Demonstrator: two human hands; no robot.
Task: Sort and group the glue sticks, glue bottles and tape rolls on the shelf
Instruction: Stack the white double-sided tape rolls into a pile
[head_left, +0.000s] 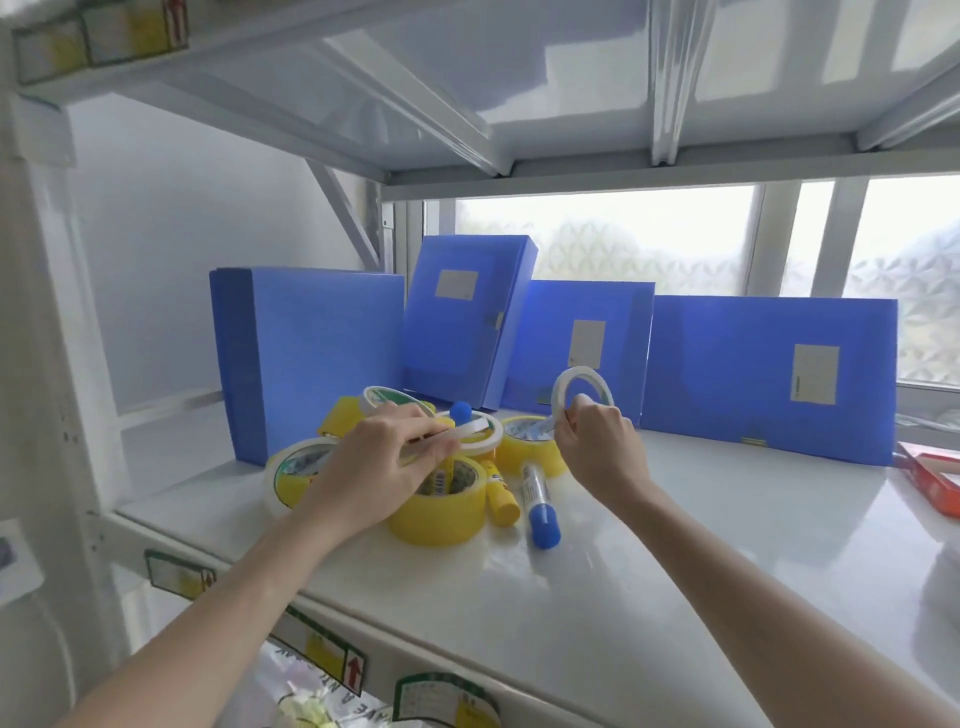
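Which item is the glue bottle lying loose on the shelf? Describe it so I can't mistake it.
Find the row of blue file boxes at the back; the pile of yellow tape rolls sits before them. At the pile's right edge lies the glue bottle: a clear tube with a blue cap pointing toward you.

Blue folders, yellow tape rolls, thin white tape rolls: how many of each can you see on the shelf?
Blue folders: 4
Yellow tape rolls: 4
Thin white tape rolls: 3
Total: 11
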